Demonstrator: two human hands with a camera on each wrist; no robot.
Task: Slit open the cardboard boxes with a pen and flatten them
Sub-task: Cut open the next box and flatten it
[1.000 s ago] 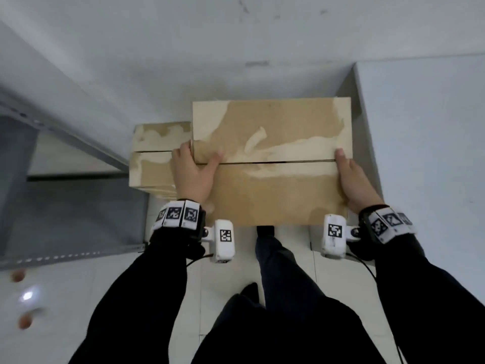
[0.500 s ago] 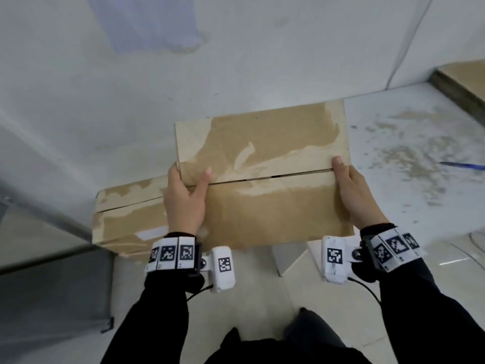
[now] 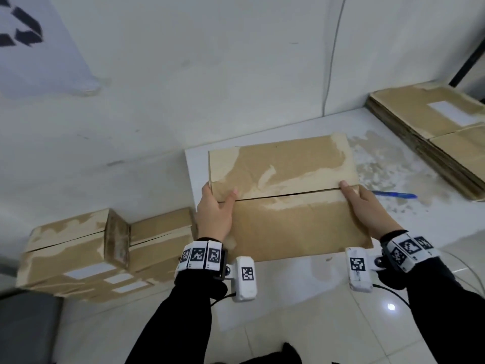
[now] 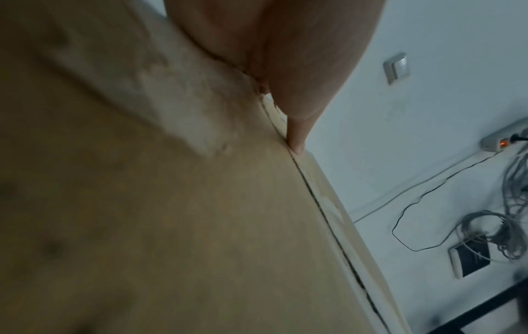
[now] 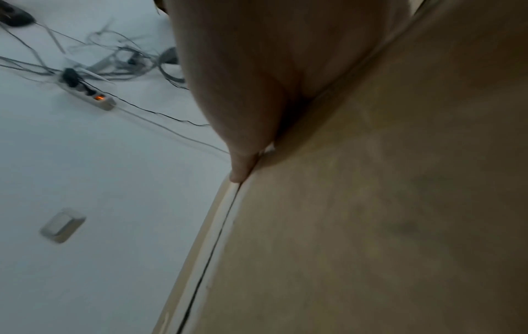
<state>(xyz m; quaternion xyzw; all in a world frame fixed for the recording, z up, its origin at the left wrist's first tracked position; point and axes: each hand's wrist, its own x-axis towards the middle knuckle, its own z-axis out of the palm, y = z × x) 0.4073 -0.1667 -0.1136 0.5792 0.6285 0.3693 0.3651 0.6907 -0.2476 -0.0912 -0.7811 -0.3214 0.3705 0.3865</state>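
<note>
A closed brown cardboard box (image 3: 283, 206) with torn tape and a centre seam on top lies over the left end of a white table (image 3: 433, 227). My left hand (image 3: 215, 214) grips its left end, thumb on the top by the seam. My right hand (image 3: 367, 208) grips its right end the same way. In the wrist views the box (image 4: 143, 203) (image 5: 371, 203) fills the frame, with each hand (image 4: 285, 56) (image 5: 257, 67) pressed against a side wall. A blue pen (image 3: 393, 194) lies on the table just right of my right hand.
A stack of flattened cardboard (image 3: 441, 137) lies at the table's back right. Several closed boxes (image 3: 78, 248) stand on the floor to the left, against the wall. A power strip (image 5: 88, 95) and loose cables lie on the floor.
Both hands have carried the box to the right, away from the boxes on the floor and over onto the white table. The pen and the flattened stack have come into view.
</note>
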